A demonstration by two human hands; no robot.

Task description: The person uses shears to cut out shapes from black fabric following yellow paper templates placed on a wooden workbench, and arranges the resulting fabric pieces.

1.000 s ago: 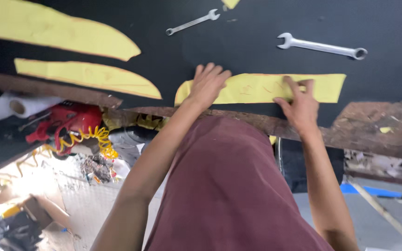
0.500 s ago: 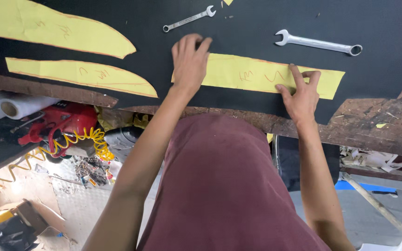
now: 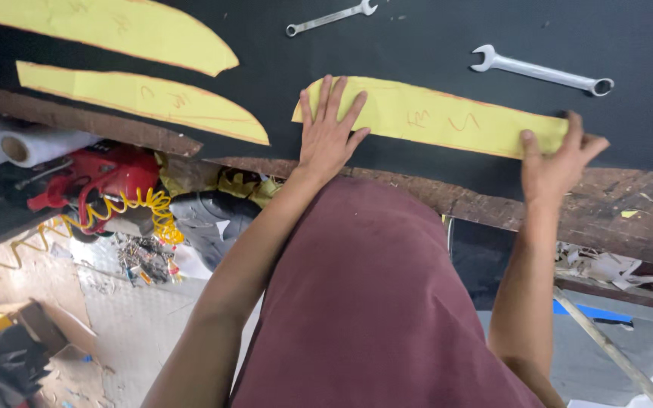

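Nearest the worn wooden edge of the table [image 3: 614,219], both hands press flat on a long yellow paper pattern [image 3: 447,117] lying on the black sheet [image 3: 417,45]. Left hand [image 3: 330,136] has its fingers spread on the strip's left end; right hand [image 3: 557,166] pins the right end, fingers open (neither closes around anything). Just beyond lies a silver wrench [image 3: 542,70], farther back a smaller wrench [image 3: 330,18], and two more yellow patterns [image 3: 145,98] to the left.

Black-topped workbench [image 3: 417,45], three yellow paper patterns [image 3: 436,117], two apparently steel spanners [image 3: 542,72]
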